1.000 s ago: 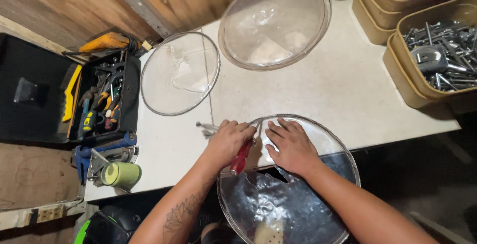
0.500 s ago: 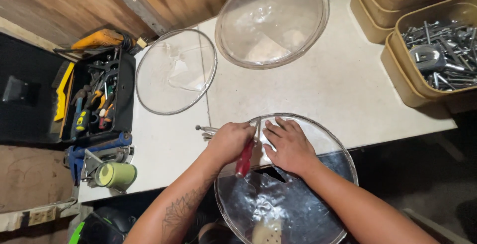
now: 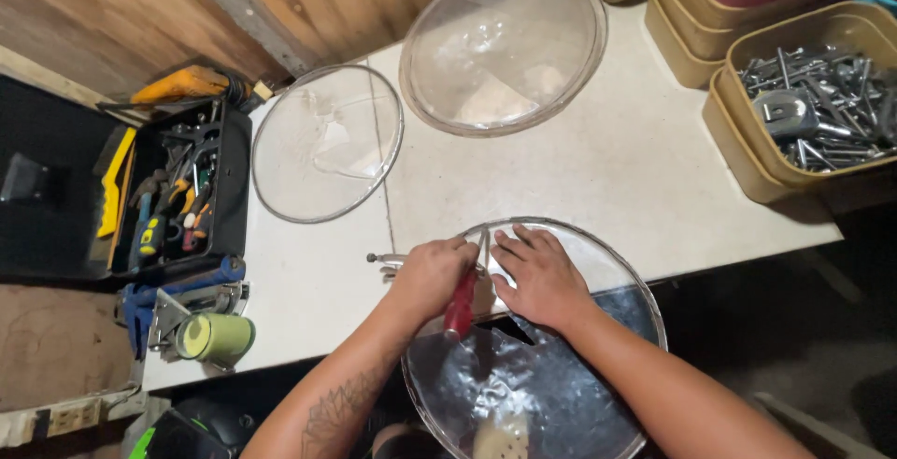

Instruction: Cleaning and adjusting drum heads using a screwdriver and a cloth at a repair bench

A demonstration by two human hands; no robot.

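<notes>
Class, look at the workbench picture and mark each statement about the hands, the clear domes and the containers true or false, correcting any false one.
1. The left hand grips a red-handled tool. True.
2. The right hand holds a hammer. False: it lies flat on the nearest clear dome.
3. Three clear domes are on the bench. True.
4. The tan tray at the right holds fruit. False: it holds metal hardware.
5. The open toolbox is on the left. True.
</notes>
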